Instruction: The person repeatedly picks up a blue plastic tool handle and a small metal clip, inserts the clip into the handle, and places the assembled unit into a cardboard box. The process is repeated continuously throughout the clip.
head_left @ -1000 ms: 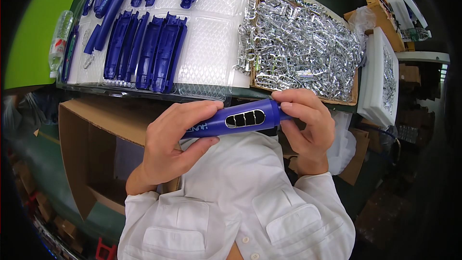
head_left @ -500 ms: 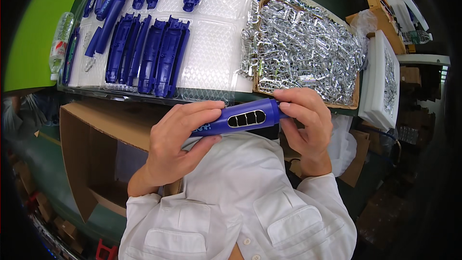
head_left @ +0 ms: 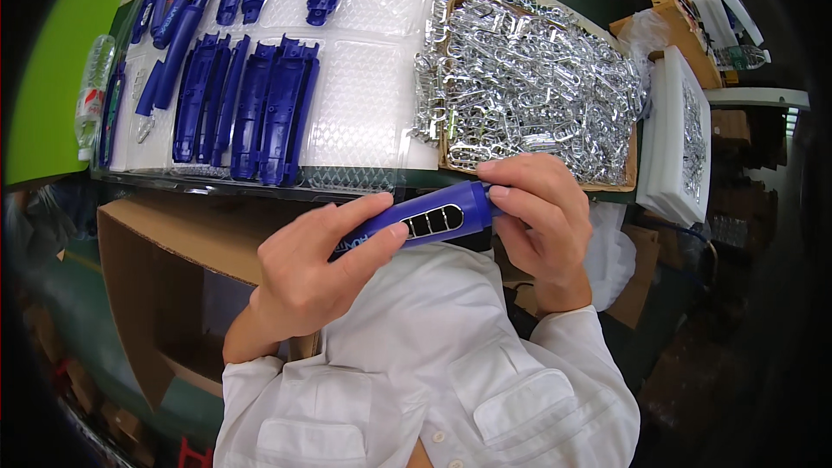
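A blue plastic appliance handle (head_left: pixel 421 206) is held in front of my white shirt, with its right end tipped a little upward. On its face sits a black oval button panel (head_left: pixel 439 221) with a chrome rim. My left hand (head_left: pixel 314 264) is closed around the left part, its thumb lying across the panel's left end. The fingertips of my right hand (head_left: pixel 550 217) pinch the right end. Whether they also hold a small part there is hidden. Beyond, on the bench, lie several open blue handle shells (head_left: pixel 286 113).
A cardboard box heaped with shiny metal clips (head_left: pixel 542 87) stands on the bench at right. White foam slabs (head_left: pixel 667 134) are beside it. The clear plastic trays (head_left: pixel 360 104) carry the shells. A bottle (head_left: pixel 92 104) stands at left; an open carton (head_left: pixel 130 282) is below the bench edge.
The handle has tilted slightly, its left end lower. My left thumb has moved up from beneath onto the button panel. The right fingers stay at the right end, and the view has shifted a little.
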The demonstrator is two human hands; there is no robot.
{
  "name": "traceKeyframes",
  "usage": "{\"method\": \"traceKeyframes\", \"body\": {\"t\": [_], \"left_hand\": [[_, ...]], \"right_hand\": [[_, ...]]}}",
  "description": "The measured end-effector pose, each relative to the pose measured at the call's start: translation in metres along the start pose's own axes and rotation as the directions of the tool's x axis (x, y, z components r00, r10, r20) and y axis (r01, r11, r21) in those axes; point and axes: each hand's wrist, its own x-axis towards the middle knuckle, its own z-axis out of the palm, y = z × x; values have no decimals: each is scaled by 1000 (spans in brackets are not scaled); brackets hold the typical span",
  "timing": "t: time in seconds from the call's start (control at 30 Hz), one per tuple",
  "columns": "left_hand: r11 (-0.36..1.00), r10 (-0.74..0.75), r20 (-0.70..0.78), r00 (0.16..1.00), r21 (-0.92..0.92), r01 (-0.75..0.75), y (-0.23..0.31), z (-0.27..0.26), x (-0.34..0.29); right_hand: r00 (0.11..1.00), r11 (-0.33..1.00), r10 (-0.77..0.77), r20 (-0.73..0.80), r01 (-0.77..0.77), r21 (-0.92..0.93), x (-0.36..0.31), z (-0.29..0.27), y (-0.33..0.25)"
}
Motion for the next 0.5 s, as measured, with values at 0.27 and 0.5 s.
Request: {"method": "traceKeyframes", "body": {"t": [0.27,0.5], "left_hand": [[981,-85,122,989,-161,104,3,-5,-1],[981,-183,-541,821,-49,186,-20,-58,-45]], "right_hand": [[993,1000,-22,113,20,21,10,-9,7],[702,731,664,-259,-682,24,47,-54,70]]}}
